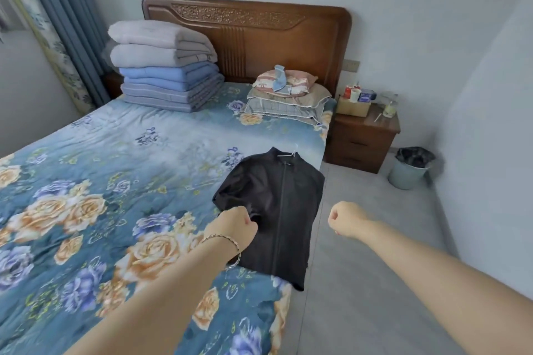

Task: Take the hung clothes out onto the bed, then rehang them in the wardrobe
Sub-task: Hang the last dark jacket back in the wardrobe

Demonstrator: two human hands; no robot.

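I am seeing open bedspread across the bed's middle and left. Folded quilts and pillows are blocking the headboard end; the jacket is occupying the right edge.

A home bedroom: a bed with a carved wooden headboard, folded quilts stacked on the bed, pillows beside them, and a nightstand (cluttered on top) right of the bed.
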